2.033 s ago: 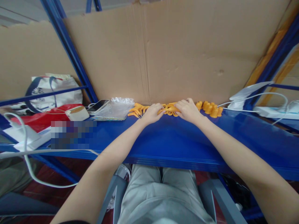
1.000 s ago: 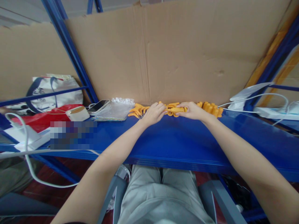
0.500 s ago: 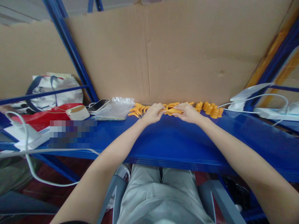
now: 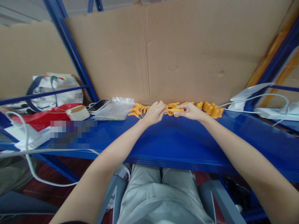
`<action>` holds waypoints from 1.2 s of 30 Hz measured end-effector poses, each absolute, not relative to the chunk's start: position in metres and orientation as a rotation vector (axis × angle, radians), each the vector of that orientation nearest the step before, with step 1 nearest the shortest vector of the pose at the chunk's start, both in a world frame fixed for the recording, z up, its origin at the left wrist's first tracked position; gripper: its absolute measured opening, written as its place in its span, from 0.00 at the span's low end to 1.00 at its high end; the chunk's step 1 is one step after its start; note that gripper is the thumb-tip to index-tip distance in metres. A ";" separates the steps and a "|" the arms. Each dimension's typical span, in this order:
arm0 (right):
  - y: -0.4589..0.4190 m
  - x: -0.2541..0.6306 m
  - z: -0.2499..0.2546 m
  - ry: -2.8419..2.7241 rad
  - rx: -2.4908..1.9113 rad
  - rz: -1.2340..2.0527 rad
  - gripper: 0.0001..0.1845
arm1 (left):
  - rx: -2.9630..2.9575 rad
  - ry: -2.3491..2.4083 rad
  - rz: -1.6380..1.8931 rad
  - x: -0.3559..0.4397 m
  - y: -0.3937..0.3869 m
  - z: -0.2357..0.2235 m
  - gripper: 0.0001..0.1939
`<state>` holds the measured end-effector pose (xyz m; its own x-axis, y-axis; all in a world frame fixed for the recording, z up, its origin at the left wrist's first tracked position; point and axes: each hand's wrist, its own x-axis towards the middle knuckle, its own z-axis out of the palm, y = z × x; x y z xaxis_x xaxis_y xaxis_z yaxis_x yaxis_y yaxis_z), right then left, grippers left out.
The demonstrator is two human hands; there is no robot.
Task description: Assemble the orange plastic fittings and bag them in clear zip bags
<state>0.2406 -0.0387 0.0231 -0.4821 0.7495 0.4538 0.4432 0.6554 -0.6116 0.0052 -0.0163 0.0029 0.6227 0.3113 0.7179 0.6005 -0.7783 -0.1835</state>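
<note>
Fingers (image 4: 186, 106) of the right hand (image 4: 193, 112) pinch an orange piece (image 4: 177, 110) near the bench's (image 4: 168, 143) back edge, having slid slightly toward its right end, while the left hand (image 4: 154, 114) curls, its grip hidden, so work seems unfinished.

Soft, even indoor light falls on the cardboard (image 4: 187, 56), its source out of view. The blue tabletop (image 4: 168, 140) carries a dull sheen, and crinkled clear plastic (image 4: 116, 109) catches pale glints. The floor (image 4: 46, 194) sinks into shadow. Wide-angle distortion slants the blue uprights (image 4: 70, 46); the orange plastic pieces (image 4: 178, 110) lack crisp detail, and a pixelated block (image 4: 73, 133) masks the left.
</note>
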 end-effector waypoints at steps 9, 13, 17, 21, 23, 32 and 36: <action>-0.044 0.239 0.026 -2.053 -0.971 0.782 0.22 | -2.443 -0.699 -0.948 0.006 -0.017 0.002 0.17; -0.044 0.238 0.025 -2.021 -0.995 0.815 0.22 | -2.460 -0.693 -0.945 0.006 -0.017 0.003 0.17; -0.044 0.236 0.024 -1.973 -1.025 0.819 0.22 | -2.484 -0.716 -0.940 0.004 -0.015 0.003 0.15; -0.043 0.235 0.022 -1.938 -1.045 0.812 0.24 | -2.508 -0.742 -0.939 0.002 -0.012 0.002 0.13; -0.042 0.236 0.021 -1.923 -1.045 0.825 0.24 | -2.519 -0.755 -0.941 0.002 -0.010 0.001 0.12; -0.042 0.235 0.019 -1.895 -1.046 0.841 0.23 | -2.545 -0.790 -0.919 0.001 -0.009 0.000 0.11; -0.040 0.233 0.016 -1.880 -1.016 0.843 0.24 | -2.546 -0.791 -0.929 0.000 -0.008 -0.001 0.12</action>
